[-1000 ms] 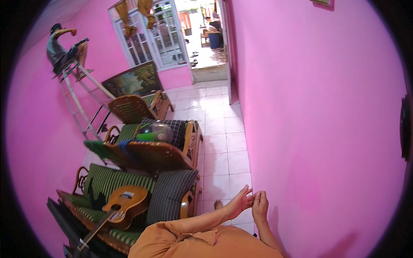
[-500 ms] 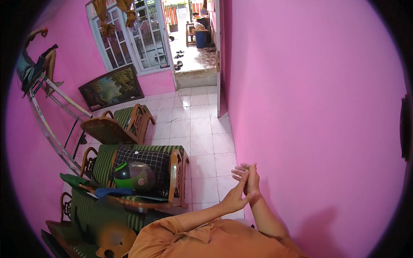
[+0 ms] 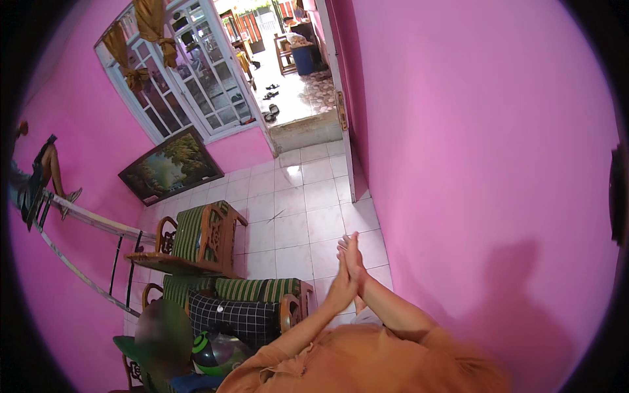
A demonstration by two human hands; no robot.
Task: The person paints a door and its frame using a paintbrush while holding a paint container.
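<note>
My left hand [image 3: 341,288] and my right hand [image 3: 354,263] are pressed together palm against palm in front of my body, near the pink wall. The fingers of both look mostly stretched out, pointing away from me, and those of the left are partly covered by the right. I see no object held in either. Below them are my orange top [image 3: 367,357] and the pale tiled floor [image 3: 291,229].
At the left a person [image 3: 49,170] sits atop a ladder [image 3: 98,219]. A framed landscape painting [image 3: 171,167] leans below the window [image 3: 203,78]. A striped armchair [image 3: 196,236], a checked cloth [image 3: 236,321] and a green-black helmet [image 3: 219,354] stand nearer. An open door [image 3: 344,118] adjoins the right wall [image 3: 485,131].
The whole view has turned, so the furniture sits lower and the ladder farther left. My hands stay together, now with their palms more fully aligned.
</note>
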